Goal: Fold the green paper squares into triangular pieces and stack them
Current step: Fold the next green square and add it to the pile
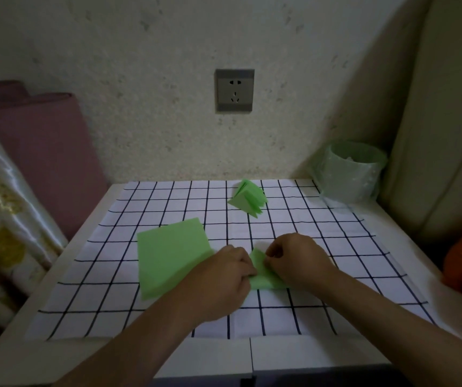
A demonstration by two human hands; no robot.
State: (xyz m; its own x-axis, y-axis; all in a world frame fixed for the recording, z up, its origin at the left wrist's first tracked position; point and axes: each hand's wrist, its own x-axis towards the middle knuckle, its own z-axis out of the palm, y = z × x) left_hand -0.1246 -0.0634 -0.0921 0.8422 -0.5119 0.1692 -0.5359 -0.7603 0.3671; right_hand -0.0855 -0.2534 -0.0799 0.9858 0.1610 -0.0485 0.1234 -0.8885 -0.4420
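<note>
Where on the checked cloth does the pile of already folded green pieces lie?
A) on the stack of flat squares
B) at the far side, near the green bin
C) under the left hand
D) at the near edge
B: the folded pieces lie at the far side of the checked cloth, close to the green bin; left hand and right hand hold a paper nearer.

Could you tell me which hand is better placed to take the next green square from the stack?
Left, probably. The left hand lies right beside the stack of green squares; the right hand pinches the paper being folded on its far side and would have to cross over.
</note>
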